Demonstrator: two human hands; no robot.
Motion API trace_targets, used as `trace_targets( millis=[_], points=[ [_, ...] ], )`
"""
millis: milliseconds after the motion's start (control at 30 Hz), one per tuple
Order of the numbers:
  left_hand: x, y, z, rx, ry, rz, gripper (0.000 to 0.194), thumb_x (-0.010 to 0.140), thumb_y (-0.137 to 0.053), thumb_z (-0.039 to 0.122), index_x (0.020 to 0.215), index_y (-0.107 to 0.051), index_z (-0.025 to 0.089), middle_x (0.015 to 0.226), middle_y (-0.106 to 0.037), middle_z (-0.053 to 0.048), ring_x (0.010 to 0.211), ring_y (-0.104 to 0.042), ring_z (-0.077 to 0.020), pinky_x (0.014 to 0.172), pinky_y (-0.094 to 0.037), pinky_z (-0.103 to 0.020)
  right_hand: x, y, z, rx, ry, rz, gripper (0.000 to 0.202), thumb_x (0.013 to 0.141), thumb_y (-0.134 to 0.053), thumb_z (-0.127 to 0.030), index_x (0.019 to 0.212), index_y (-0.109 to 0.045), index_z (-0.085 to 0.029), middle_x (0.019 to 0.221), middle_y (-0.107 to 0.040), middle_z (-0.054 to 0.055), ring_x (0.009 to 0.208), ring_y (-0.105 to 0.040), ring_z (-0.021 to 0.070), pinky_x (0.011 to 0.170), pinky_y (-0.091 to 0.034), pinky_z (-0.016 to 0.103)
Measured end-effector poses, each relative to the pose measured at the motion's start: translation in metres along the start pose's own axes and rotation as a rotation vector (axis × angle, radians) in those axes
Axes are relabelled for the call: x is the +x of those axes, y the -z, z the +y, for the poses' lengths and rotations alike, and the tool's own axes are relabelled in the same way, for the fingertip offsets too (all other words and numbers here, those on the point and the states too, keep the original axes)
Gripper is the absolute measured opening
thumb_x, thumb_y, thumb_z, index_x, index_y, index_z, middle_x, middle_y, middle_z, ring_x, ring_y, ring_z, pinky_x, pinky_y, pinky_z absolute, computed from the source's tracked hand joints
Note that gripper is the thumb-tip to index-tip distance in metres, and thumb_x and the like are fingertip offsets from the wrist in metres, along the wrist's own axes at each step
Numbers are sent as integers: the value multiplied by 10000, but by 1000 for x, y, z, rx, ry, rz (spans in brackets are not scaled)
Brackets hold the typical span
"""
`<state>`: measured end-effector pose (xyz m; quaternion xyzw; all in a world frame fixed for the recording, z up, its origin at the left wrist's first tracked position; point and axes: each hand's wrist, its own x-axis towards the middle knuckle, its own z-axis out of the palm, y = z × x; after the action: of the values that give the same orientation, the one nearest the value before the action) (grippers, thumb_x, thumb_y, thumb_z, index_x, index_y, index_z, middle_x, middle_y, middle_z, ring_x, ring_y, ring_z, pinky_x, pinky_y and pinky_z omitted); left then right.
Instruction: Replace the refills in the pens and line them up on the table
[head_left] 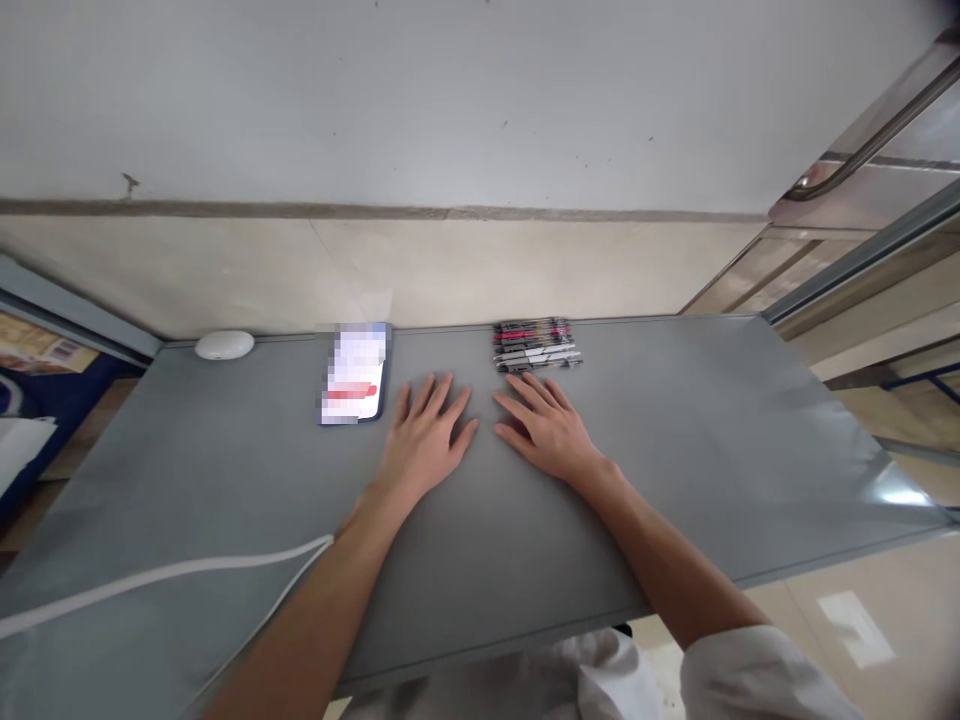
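My left hand (426,435) lies flat on the grey tabletop (495,560), fingers spread and holding nothing. Just to its left is a smartphone (352,375) with a lit, blurred screen. My right hand (546,425) also rests palm down with its fingers apart, nothing in it. Right beyond its fingertips, several pens (534,345) lie side by side in a stack of rows, mostly black, with a red one and white or clear ones among them. The two thumbs point towards each other with a gap between.
A white oval object (225,345) sits at the back left edge. A white cable (187,568) crosses the left front and passes by my left forearm. The wall (480,265) closes off the table's back. A metal handle (877,140) is at the upper right.
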<state>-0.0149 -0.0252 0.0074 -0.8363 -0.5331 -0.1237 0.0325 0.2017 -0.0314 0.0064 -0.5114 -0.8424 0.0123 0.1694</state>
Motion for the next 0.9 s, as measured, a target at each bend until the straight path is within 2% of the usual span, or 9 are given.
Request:
trace_targets(
  millis=[267, 400, 667, 900],
  points=[
    [21, 3, 10, -37, 6, 39, 451, 981, -395, 399, 1355, -543, 195, 1460, -485, -99, 1368, -406, -309, 1160, -271, -521, 8, 13, 12, -20, 48, 44, 416, 959, -431, -395, 1329, -553, -246, 1483, -469, 61, 1394, -407, 257, 1162, -337, 454],
    [43, 0, 20, -58, -1, 62, 446, 984, -387, 377, 1364, -529, 189, 1462, -484, -87, 1363, -410, -300, 1153, -288, -511, 19, 20, 32, -68, 115, 36, 441, 960, -432, -375, 1374, -511, -250, 1507, -437, 62, 1413, -379, 270, 1166, -328, 469],
    [83, -20, 34, -115, -26, 58, 420, 963, -435, 319, 1332, -544, 152, 1441, -506, -110, 1353, -428, -267, 1159, -308, -445, 52, 22, 86, -126, 204, -5, 464, 985, -358, -386, 1388, -506, -209, 1489, -460, 83, 1422, -366, 261, 1174, -332, 483],
    [95, -27, 31, -136, -69, 62, 424, 948, -499, 320, 1310, -553, 107, 1416, -524, -153, 1331, -460, -263, 1155, -327, -411, 75, 17, 102, -142, 289, 1, 498, 994, -312, -415, 1403, -488, -192, 1488, -461, 92, 1408, -388, 254, 1177, -319, 457]
  ],
)
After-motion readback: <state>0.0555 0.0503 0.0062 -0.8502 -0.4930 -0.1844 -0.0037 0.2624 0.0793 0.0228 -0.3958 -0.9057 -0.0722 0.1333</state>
